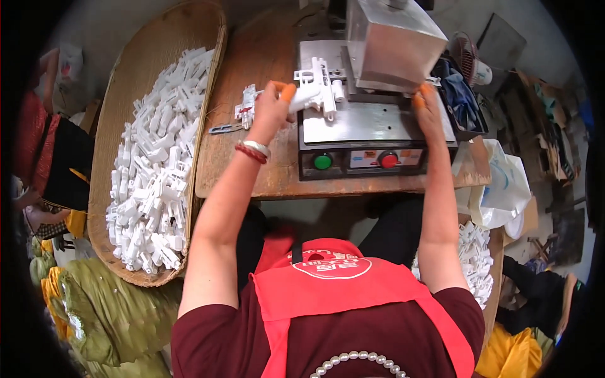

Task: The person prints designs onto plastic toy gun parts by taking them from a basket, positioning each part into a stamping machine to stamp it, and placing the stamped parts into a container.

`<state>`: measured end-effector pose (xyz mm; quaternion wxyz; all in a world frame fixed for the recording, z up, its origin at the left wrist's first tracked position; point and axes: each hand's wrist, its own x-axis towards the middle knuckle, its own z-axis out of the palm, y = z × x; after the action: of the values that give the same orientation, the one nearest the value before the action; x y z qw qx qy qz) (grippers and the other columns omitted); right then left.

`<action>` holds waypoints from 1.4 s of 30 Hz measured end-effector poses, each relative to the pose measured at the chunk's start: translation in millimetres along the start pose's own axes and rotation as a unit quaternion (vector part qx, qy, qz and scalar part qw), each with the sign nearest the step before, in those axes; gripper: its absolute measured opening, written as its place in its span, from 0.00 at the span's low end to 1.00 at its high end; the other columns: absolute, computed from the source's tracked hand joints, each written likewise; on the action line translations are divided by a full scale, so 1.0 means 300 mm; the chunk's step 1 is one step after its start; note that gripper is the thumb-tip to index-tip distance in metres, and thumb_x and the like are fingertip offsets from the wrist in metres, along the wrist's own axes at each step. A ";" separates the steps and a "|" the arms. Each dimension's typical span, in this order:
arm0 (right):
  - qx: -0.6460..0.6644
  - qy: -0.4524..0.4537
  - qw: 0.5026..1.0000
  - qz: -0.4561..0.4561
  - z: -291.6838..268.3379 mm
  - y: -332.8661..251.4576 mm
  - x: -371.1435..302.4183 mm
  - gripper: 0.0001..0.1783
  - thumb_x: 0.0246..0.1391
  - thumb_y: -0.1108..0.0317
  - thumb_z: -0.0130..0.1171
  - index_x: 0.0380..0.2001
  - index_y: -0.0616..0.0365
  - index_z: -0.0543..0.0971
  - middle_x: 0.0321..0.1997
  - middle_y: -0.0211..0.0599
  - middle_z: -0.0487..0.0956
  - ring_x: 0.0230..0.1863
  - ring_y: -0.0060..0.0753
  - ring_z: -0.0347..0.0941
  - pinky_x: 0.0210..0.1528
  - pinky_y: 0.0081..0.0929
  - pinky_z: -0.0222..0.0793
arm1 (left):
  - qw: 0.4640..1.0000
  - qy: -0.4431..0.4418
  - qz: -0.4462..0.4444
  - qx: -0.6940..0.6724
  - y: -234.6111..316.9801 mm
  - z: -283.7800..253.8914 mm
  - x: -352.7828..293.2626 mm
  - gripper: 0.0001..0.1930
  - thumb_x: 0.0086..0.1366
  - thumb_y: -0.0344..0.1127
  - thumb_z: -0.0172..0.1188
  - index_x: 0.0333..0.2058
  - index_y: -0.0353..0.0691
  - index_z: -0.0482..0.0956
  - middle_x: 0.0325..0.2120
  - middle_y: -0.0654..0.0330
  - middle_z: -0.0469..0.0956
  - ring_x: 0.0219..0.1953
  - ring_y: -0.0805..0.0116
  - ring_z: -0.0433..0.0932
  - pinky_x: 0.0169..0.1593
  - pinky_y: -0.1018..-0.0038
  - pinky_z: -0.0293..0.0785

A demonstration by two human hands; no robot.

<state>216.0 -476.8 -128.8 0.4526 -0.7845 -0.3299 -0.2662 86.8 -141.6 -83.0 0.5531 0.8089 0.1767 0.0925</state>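
1. White part (322, 94) in left hand (272, 113): smooth plastic.
2. Boxy block (394, 53) beside right hand (428, 110): smooth, shiny metal.
3. Worktop (217, 154) beneath left hand: matt wood.
4. Tray (157, 31) left of left hand: rough weave.

Maroon shirt (214, 340), red apron (340, 295), white beads (353, 355), orange finger covers (288, 92), red-and-white wrist bands (251, 152).

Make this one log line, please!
left hand: holding toy gun | right hand: at metal box's lower right corner, touch unclear | basket: heaped with white parts
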 end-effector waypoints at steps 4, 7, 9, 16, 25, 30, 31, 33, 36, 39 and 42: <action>0.086 0.069 0.994 0.023 0.114 0.011 0.058 0.09 0.46 0.78 0.57 0.33 0.56 0.77 0.40 0.43 0.75 0.42 0.50 0.69 0.44 0.38 0.65 | 0.911 0.051 0.361 0.192 -0.093 0.113 -0.104 0.27 0.60 0.38 0.62 0.55 0.30 0.66 0.51 0.46 0.69 0.53 0.49 0.68 0.57 0.65 0.64; -0.020 0.098 0.995 0.017 0.054 -0.002 0.068 0.09 0.46 0.76 0.59 0.34 0.55 0.78 0.41 0.43 0.75 0.44 0.50 0.70 0.47 0.40 0.65 | 0.919 0.034 0.340 0.197 -0.060 0.119 -0.170 0.26 0.61 0.32 0.60 0.57 0.31 0.65 0.50 0.48 0.68 0.51 0.51 0.69 0.55 0.67 0.66; -0.188 0.187 0.962 -0.070 -0.041 0.001 0.048 0.11 0.47 0.72 0.60 0.37 0.58 0.77 0.45 0.43 0.76 0.49 0.50 0.69 0.58 0.41 0.61 | 0.919 0.037 0.356 0.164 -0.023 0.143 -0.169 0.26 0.62 0.31 0.59 0.58 0.32 0.65 0.48 0.48 0.70 0.48 0.55 0.71 0.52 0.68 0.67; -0.289 0.285 0.913 0.040 -0.637 -0.634 -0.359 0.18 0.54 0.77 0.51 0.49 0.59 0.73 0.62 0.42 0.68 0.67 0.42 0.55 0.71 0.42 0.38 | 0.806 0.104 0.483 0.326 0.171 0.438 0.053 0.11 0.56 0.34 0.59 0.38 0.41 0.78 0.34 0.58 0.77 0.35 0.56 0.74 0.38 0.65 0.71; -0.034 0.010 0.965 0.259 -0.436 -0.085 -0.480 0.37 0.53 0.67 0.61 0.65 0.60 0.59 0.67 0.43 0.60 0.68 0.36 0.54 0.68 0.31 0.46 | 0.831 -0.023 0.442 0.336 0.032 0.242 -0.099 0.39 0.52 0.59 0.63 0.59 0.45 0.66 0.61 0.49 0.60 0.64 0.43 0.53 0.59 0.49 0.58; -0.271 -0.060 0.896 0.346 -0.428 0.202 -0.585 0.47 0.50 0.42 0.60 0.63 0.65 0.60 0.62 0.55 0.67 0.63 0.49 0.62 0.64 0.34 0.55 | 0.822 -0.110 0.449 0.334 -0.129 0.126 -0.195 0.41 0.53 0.52 0.65 0.63 0.53 0.58 0.63 0.49 0.56 0.66 0.45 0.53 0.59 0.47 0.60; -0.217 -0.048 0.914 0.339 -0.423 0.226 -0.591 0.42 0.53 0.50 0.61 0.64 0.63 0.59 0.64 0.52 0.65 0.64 0.46 0.59 0.65 0.33 0.53 | 0.833 -0.108 0.454 0.298 -0.149 0.091 -0.197 0.40 0.54 0.52 0.65 0.63 0.50 0.59 0.62 0.48 0.57 0.65 0.45 0.54 0.59 0.50 0.60; -0.014 0.010 0.963 0.269 -0.362 0.122 -0.522 0.35 0.56 0.65 0.58 0.64 0.58 0.59 0.66 0.44 0.62 0.67 0.41 0.55 0.67 0.32 0.49 | 0.843 -0.033 0.467 0.265 -0.182 -0.034 -0.169 0.33 0.56 0.49 0.63 0.59 0.44 0.65 0.58 0.48 0.63 0.61 0.49 0.61 0.59 0.60 0.64; 0.022 0.088 0.951 0.296 -0.388 0.040 -0.538 0.31 0.57 0.70 0.55 0.64 0.58 0.60 0.65 0.40 0.63 0.66 0.36 0.57 0.67 0.30 0.49 | 0.907 0.154 0.319 0.228 -0.372 -0.446 -0.068 0.16 0.57 0.31 0.59 0.45 0.38 0.77 0.45 0.50 0.75 0.48 0.52 0.73 0.50 0.63 0.71; -0.032 0.092 0.946 0.309 -0.358 -0.037 -0.548 0.28 0.59 0.71 0.53 0.62 0.62 0.63 0.64 0.41 0.64 0.64 0.36 0.59 0.66 0.30 0.51 | 0.714 0.237 0.039 0.658 -0.664 -0.840 0.032 0.08 0.60 0.33 0.50 0.34 0.47 0.79 0.34 0.59 0.79 0.39 0.58 0.77 0.37 0.60 0.75; -0.026 0.126 0.939 0.318 -0.323 -0.040 -0.568 0.25 0.59 0.72 0.52 0.60 0.65 0.65 0.62 0.43 0.67 0.61 0.37 0.62 0.64 0.30 0.55 | 0.618 0.151 -0.044 0.770 -0.865 -0.994 0.096 0.12 0.61 0.35 0.51 0.44 0.49 0.74 0.41 0.60 0.77 0.46 0.56 0.75 0.35 0.59 0.76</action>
<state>86.1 -605.3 -201.0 0.5309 -0.8201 0.0032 -0.2133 -37.2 211.1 -214.4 -0.3039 0.9041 0.2999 0.0188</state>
